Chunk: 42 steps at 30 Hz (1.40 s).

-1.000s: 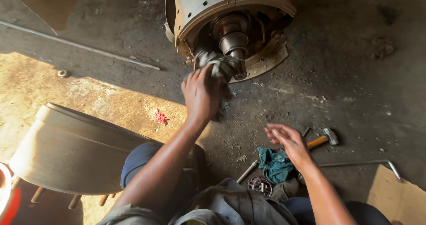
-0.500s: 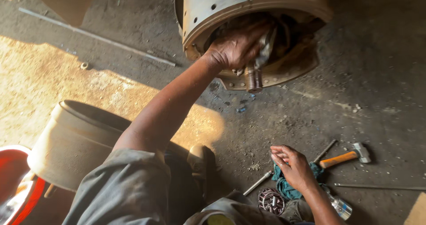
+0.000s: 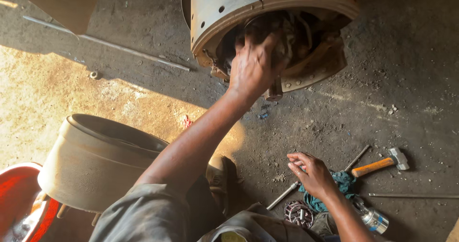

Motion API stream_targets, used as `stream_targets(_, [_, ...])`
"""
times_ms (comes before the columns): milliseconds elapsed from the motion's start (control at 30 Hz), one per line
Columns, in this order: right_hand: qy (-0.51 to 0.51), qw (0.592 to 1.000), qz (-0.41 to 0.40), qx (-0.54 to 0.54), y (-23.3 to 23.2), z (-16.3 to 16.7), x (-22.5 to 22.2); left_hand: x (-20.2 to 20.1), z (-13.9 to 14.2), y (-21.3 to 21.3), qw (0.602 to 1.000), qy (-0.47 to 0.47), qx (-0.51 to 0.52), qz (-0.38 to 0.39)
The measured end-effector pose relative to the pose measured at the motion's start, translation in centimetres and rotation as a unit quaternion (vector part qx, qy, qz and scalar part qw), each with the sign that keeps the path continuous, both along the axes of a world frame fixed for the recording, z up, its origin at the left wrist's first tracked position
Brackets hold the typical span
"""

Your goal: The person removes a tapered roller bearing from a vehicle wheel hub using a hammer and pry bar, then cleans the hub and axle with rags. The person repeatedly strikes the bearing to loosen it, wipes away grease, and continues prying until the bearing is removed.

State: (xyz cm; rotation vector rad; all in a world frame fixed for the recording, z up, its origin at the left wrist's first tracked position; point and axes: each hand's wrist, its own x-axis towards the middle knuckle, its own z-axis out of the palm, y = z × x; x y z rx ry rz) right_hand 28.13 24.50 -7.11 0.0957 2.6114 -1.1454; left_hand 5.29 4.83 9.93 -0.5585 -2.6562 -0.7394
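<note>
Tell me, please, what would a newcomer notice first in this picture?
At the top stands a big rusty brake assembly, and the left hand reaches into its middle. Lower left sits a heavy metal drum on the dirt floor. Lower right, the right hand hovers by a teal rag, near a hammer.

dusty grey concrete floor (image 3: 411,79), half in shade, strewn with tools.

on it lie a hammer with an orange handle and steel head (image 3: 380,164), a crumpled teal rag (image 3: 342,184), a long thin metal rod (image 3: 110,43), a small metal nut (image 3: 94,74), a round caged roller bearing (image 3: 298,213) and a shiny metal can (image 3: 373,218); a big dull grey metal drum (image 3: 95,163) stands at the left.
</note>
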Motion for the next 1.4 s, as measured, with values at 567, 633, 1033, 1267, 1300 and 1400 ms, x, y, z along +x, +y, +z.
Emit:
stream_targets(567, [0.006, 0.998, 0.02, 0.059, 0.5, 0.3, 1.8, 1.0, -2.1, 0.6, 0.982, 0.155, 0.055, -0.088])
stream_targets(633, [-0.008, 0.999, 0.014, 0.052, 0.7, 0.2, 1.8, -1.0, -2.7, -0.4, 0.973, 0.178, -0.056, -0.133])
stream_targets(1033, [-0.06, 0.997, 0.038, 0.043, -0.2, 0.5, 1.9, -7.9, -2.5, -2.3, 0.948, 0.128, -0.18, -0.23])
stream_targets(1267, [-0.055, 0.996, 0.042, 0.055, 0.3, -0.6, 2.2, -7.1, -2.6, -3.3, 0.957, 0.134, -0.17, -0.191])
stream_targets(1300, [-0.054, 0.997, 0.042, 0.048, 0.4, -0.8, 2.2, -7.2, -3.1, -3.4, 0.966, 0.119, -0.135, -0.188])
stream_targets(1400, [-0.065, 0.996, 0.04, 0.045, 0.7, -1.5, 2.6, -7.0, -5.2, -3.3, 0.991, 0.054, -0.058, -0.109])
